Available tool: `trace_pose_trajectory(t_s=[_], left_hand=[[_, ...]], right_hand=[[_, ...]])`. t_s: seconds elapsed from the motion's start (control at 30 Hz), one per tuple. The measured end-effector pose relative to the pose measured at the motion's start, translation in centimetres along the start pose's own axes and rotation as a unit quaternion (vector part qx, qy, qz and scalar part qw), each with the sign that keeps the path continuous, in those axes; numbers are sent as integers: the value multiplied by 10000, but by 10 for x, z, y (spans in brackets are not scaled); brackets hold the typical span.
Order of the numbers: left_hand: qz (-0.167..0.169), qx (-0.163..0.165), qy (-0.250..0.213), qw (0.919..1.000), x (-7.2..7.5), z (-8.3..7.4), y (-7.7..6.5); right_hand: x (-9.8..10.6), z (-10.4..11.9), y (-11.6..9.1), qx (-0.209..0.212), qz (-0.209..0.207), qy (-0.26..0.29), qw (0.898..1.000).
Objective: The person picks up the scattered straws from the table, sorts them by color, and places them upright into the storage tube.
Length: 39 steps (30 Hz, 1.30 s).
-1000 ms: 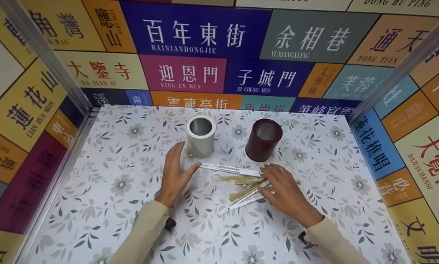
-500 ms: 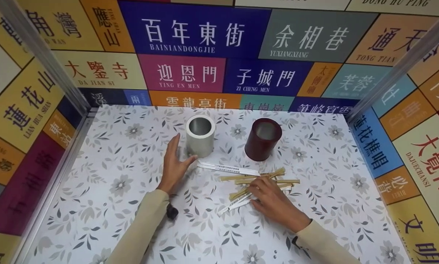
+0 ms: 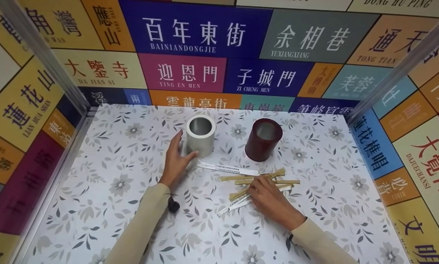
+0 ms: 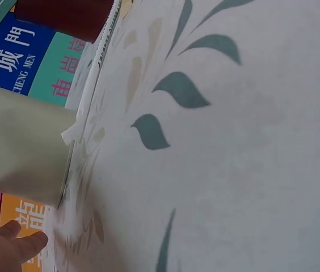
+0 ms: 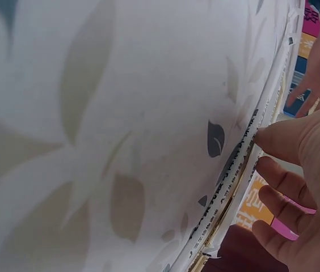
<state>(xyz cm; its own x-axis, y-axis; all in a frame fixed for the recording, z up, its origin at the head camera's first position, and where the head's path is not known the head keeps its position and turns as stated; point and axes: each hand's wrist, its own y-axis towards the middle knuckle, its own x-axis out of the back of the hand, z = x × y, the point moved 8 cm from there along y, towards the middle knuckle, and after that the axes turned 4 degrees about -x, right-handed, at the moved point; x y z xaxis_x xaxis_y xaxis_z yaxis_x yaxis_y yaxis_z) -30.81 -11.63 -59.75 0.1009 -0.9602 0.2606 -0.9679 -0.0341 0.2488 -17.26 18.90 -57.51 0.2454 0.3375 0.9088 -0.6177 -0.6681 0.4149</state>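
Note:
My left hand [image 3: 175,157] stands around the left side of a pale grey cylindrical cup [image 3: 201,145], fingers spread and thumb overlapping the cup's lower front. In the left wrist view, the fingers [image 4: 29,243] show a gap from the cup wall. My right hand [image 3: 271,200] is down at a loose pile of slim wrapped straws, its thumb and fingers pinching a white paper-wrapped straw [image 5: 228,184] with dark print. Several tan straws [image 3: 293,181] cross in the pile, partly hidden by this hand. Two white wrapped straws [image 3: 228,168] lie just in front of the cup.
A dark red cylindrical cup [image 3: 258,146] stands upright to the right of the grey one, behind the pile. The floral-patterned tabletop [image 3: 120,183] is bounded by printed panels [image 3: 190,73] at the back and both sides.
My right hand has moved left and down into the pile, its fingers closing on a white straw. My left hand has edged up closer around the grey cup.

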Motion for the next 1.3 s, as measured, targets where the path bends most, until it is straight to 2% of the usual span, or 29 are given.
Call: trace_pose_trajectory(t_s=[0.33,0.63,0.87,1.07,1.17,1.3], left_hand=[[158,23,-197,9997,-13,6,8],[112,74,-272,9995,-16,8,12],[4,7,-444,9990,-17,6,16],[-81,-66,-489,9988,-13,6,14],[-68,-70,-379,9992,-13,6,13],[-84,-140,-235,9996,-12,6,13]], right_hand=[[-7,3,3,86,246,-580,9980],[6,5,9,270,-4,-693,9972],[34,-2,20,89,-480,-35,9988],[56,-17,32,-249,-804,592,9947],[64,-24,39,-500,-913,1060,9889],[72,-31,50,-834,-1048,1942,9718]])
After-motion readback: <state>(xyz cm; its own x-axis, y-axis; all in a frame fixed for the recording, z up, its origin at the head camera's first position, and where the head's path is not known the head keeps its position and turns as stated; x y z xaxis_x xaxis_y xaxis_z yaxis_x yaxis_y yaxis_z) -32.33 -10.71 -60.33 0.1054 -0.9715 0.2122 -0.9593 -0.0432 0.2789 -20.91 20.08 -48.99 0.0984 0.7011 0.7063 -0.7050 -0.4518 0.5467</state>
